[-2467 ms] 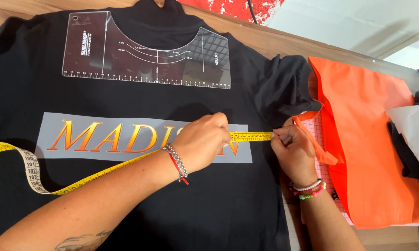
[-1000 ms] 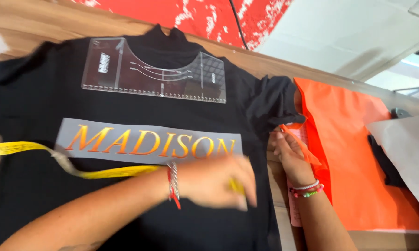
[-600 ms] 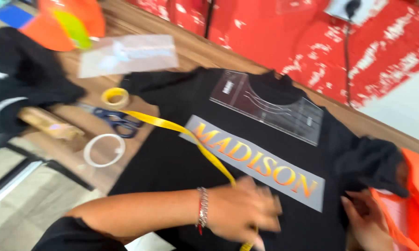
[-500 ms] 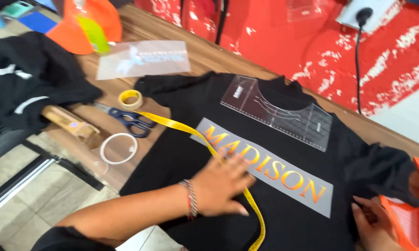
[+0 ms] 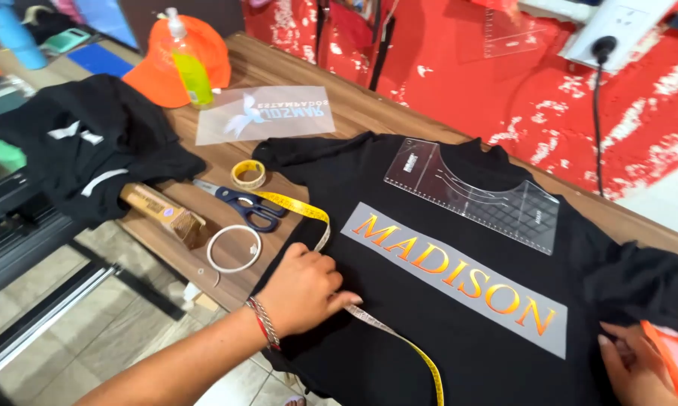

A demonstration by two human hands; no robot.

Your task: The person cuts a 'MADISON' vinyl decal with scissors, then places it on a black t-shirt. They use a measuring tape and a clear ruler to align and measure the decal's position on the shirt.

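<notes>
Now our left hand point(image 5: 303, 292) presses its curled fingers on the yellow measuring tape point(image 5: 376, 323) across the black cotton T-shirt point(image 5: 459, 331); our right hand point(image 5: 636, 368) lies open-fingered beside its sleeve

Scissors point(image 5: 250, 207), tape rolls point(image 5: 248, 174) and measuring tape point(image 5: 320, 230) crowd the shirt's left edge point(image 5: 294, 218).

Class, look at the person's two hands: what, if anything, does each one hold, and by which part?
The left hand presses the yellow measuring tape flat against the black shirt, partway along its length. The right hand rests on the shirt's edge; no clear grip.
</notes>
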